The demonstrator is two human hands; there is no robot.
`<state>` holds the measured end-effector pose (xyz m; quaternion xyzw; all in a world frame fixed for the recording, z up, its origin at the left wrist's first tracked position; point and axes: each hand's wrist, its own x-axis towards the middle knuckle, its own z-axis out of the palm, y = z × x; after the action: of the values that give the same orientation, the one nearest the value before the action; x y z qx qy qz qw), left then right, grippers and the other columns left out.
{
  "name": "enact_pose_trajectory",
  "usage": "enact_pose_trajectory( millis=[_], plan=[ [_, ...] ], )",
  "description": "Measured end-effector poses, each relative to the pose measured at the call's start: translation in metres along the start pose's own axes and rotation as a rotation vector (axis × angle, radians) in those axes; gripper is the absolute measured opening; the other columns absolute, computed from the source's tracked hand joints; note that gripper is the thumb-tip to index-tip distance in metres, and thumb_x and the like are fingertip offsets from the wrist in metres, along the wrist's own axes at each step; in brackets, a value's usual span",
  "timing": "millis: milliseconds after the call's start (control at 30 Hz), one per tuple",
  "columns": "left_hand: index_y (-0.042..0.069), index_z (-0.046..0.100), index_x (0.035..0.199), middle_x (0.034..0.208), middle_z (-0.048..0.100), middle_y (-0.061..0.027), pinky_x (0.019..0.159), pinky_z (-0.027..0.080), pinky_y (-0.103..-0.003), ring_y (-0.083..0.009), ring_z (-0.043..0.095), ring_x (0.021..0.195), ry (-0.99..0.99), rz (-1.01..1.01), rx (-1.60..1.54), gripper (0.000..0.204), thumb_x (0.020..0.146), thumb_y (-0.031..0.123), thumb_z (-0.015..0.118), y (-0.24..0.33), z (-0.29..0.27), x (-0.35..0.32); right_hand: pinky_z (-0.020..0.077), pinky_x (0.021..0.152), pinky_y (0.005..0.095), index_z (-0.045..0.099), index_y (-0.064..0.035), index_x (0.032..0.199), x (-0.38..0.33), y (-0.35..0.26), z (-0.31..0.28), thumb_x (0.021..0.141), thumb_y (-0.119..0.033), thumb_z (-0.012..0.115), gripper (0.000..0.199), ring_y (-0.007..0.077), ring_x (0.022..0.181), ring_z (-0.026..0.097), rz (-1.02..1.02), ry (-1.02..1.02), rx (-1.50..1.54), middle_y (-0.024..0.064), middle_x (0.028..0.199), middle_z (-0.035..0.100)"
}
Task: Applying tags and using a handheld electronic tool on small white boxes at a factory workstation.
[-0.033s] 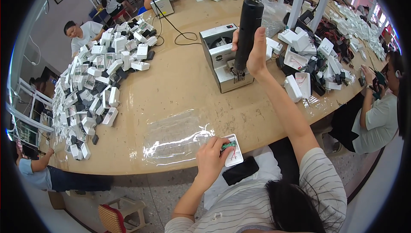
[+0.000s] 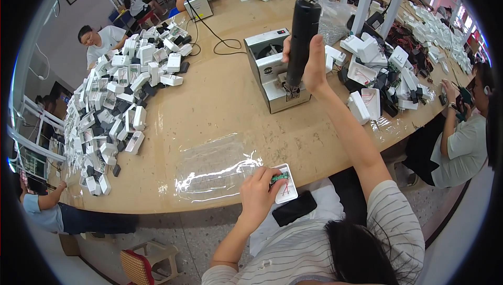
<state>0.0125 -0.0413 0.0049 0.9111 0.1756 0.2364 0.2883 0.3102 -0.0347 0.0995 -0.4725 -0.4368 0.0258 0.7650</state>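
Observation:
My right hand (image 2: 313,67) is wrapped around an upright black electric screwdriver (image 2: 304,36), its thumb pointing up along the body. The screwdriver's lower end is at the front of a grey metal screw feeder (image 2: 267,70); the tip's exact contact is hard to make out. At the table's near edge, my left hand (image 2: 258,190) grips the left side of an open white plastic case (image 2: 285,197). A green circuit board (image 2: 279,178) with thin red wires lies in the case, partly hidden under my left fingers.
White cases (image 2: 139,117) and black parts are heaped at left; another pile (image 2: 369,104) stands at right. A black phone (image 2: 294,209) lies on my lap. A cable (image 2: 222,41) crosses the far table. Several people sit around, one (image 2: 461,128) at right.
The electric screwdriver and my right hand have shifted very slightly down and to the left. My left hand and the white case have stayed in place.

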Motion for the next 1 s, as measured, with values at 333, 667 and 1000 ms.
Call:
enact_pose_trajectory(
  millis=[333, 667, 1000],
  plan=[
    [0.012, 0.072, 0.091, 0.081, 0.065, -0.0041, 0.059, 0.049, -0.036, -0.0228, 0.062, 0.062, -0.011, -0.039, -0.001, 0.022, 0.077, 0.022, 0.085, 0.004, 0.000, 0.001, 0.0486, 0.051, 0.0265, 0.042, -0.0052, 0.117, 0.002, 0.005, 0.004, 0.095, -0.079, 0.037, 0.077, 0.0135, 0.055, 0.057, -0.013, -0.012, -0.071, 0.0080, 0.073, 0.056],
    [0.010, 0.071, 0.094, 0.085, 0.066, -0.0044, 0.063, 0.051, -0.039, -0.0268, 0.067, 0.072, -0.025, -0.028, -0.006, 0.020, 0.081, 0.022, 0.081, 0.000, 0.000, 0.000, 0.0481, 0.054, 0.0282, 0.044, -0.0026, 0.131, -0.063, -0.037, 0.016, 0.099, -0.077, 0.025, 0.083, 0.0145, 0.057, 0.056, 0.160, -0.025, 0.135, 0.0074, 0.076, 0.054],
    [0.011, 0.072, 0.095, 0.086, 0.066, -0.0029, 0.063, 0.051, -0.038, -0.0265, 0.067, 0.073, -0.057, -0.037, -0.019, 0.021, 0.081, 0.023, 0.081, 0.003, -0.005, 0.003, 0.0500, 0.057, 0.0269, 0.036, -0.0038, 0.130, -0.164, -0.077, 0.034, 0.085, -0.085, 0.049, 0.093, 0.0139, 0.059, 0.058, 0.367, -0.147, 0.209, 0.0081, 0.078, 0.057]
  ],
)
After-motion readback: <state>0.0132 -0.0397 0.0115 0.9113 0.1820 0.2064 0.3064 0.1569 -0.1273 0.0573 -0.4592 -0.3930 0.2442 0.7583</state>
